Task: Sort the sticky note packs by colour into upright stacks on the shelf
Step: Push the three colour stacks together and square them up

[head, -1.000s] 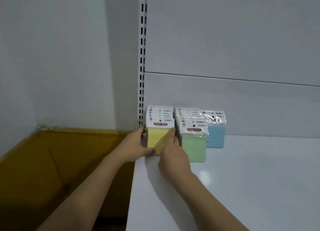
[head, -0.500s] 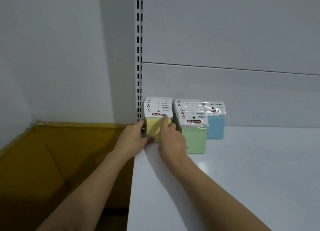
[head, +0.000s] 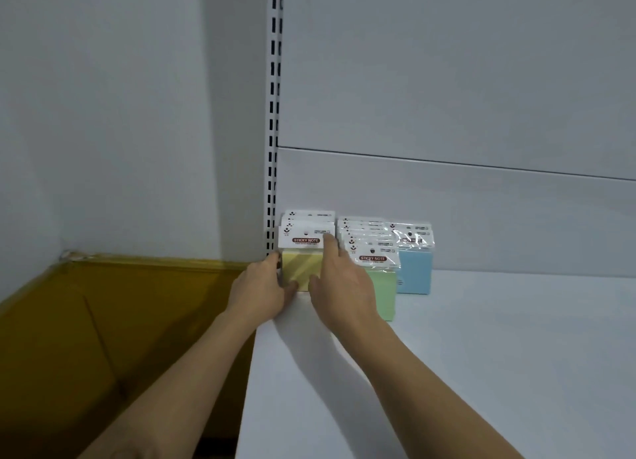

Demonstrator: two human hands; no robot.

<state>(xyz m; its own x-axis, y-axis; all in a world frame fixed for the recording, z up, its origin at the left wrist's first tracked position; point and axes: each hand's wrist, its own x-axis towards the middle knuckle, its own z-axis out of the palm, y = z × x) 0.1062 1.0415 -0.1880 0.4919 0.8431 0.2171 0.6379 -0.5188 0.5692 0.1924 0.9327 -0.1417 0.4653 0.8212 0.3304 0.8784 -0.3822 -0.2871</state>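
Presently the left hand (head: 260, 291) cups the left side of the upright yellow wrapped sticky note stack (head: 303, 269), fingers and thumb curled round it, in the back left corner of the flat white shelf (head: 481, 355); the right hand (head: 344, 286) lays straight fingers on its front card.

A big open cardboard box (head: 103, 321), brownish-yellow with shiny tape on its rim, fills the 8 o'clock corner. A white slotted upright (head: 273, 114) runs down from 12 o'clock. Grey back panels (head: 447, 200) span 2 o'clock; a plain wall (head: 120, 114) stands at 10.
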